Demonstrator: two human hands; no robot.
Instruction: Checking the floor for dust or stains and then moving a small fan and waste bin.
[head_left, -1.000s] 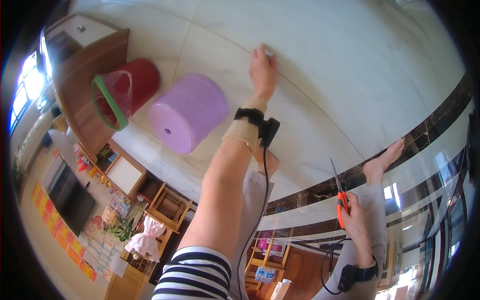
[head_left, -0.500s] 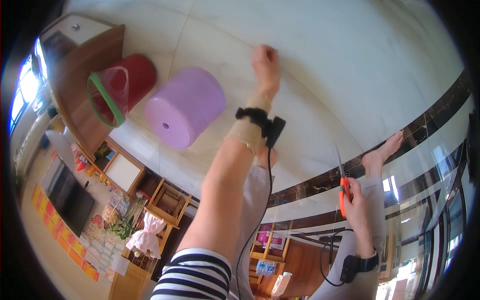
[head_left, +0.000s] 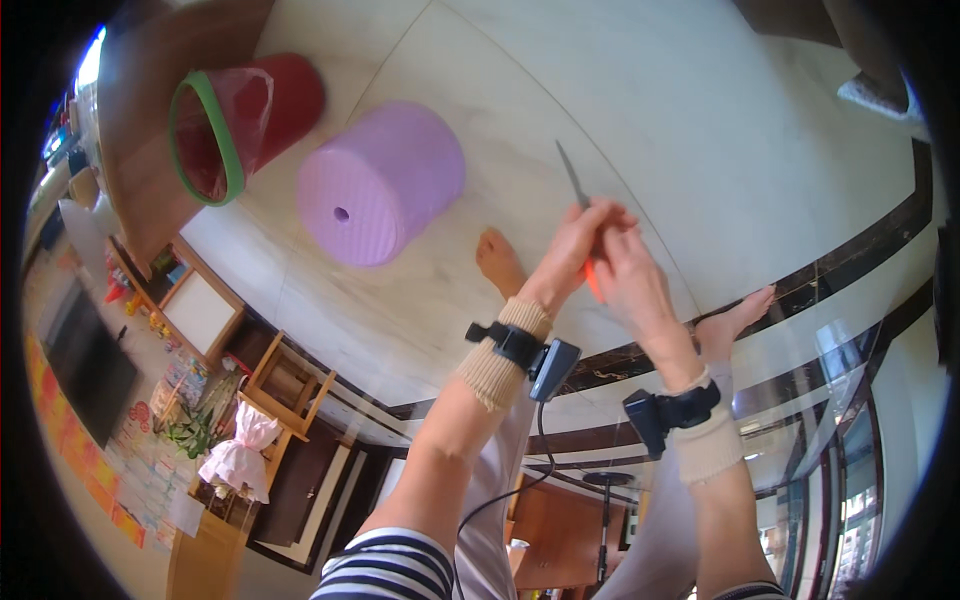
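The scissors (head_left: 572, 172) are between the two hands, in front of the person and above the pale floor (head_left: 480, 60). Their long axis runs steeply, from the orange handle (head_left: 594, 282) at the lower right to the tip at the upper left, so the blades point away from the body and lean somewhat left. The blades show as one narrow sliver; the pivot is hidden behind the fingers.

The right hand (head_left: 636, 282) has its fingers curled closely around the handle. The left hand (head_left: 580, 248) crosses in from the other side, its fingers bent and overlapping the right ones at the base of the blades; the overlap and blur leave it unclear whether they grip anything.

Each forearm wears a beige cuff and a black strapped device. One bare foot (head_left: 499, 258) stands left of the hands, the other (head_left: 738, 322) to the right, by a dark stone band (head_left: 840, 260). Farther left are a purple stool (head_left: 400, 175) and, beyond it, a red bin (head_left: 288, 105) with a green rim.
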